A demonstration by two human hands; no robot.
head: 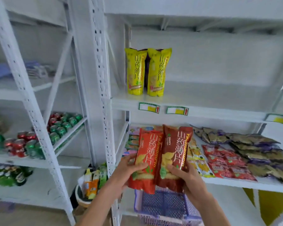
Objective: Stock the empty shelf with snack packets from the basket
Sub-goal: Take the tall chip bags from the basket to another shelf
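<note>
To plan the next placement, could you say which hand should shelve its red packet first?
Probably the right hand: its packet is nearer the bare shelf beside the yellow packets; the left hand sits below those.

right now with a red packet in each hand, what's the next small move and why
Probably raise both red packets to the shelf and stand them right of the yellow packets. The left hand and right hand each grip one, held above the basket, and open shelf board shows beside the yellow pair.

Bare left hand [128, 170], bare right hand [190, 180] (forearms bare too).
</note>
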